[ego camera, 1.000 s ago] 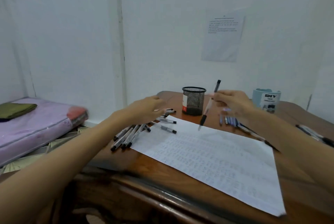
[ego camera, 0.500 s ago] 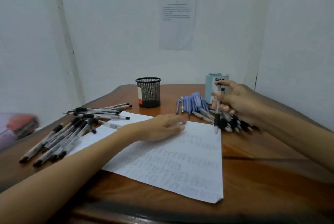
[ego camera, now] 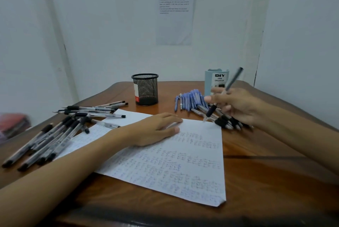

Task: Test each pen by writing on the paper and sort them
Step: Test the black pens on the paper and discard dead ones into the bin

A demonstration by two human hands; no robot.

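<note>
The paper [ego camera: 183, 162], covered in rows of scribbles, lies under the flat left hand [ego camera: 156, 129], fingers straight; the right hand [ego camera: 236, 104] pinches a dark-gripped pen [ego camera: 222, 94], tip down.

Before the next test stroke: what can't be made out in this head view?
All head view:
Pen in right hand: motion blur; tip contact with paper unclear.
Mesh cup, organizer: insides hidden by their own walls.
Wall notice: print too small.
Paper under left hand: covered.
Pink thing, left edge: blurred, cut off.
</note>
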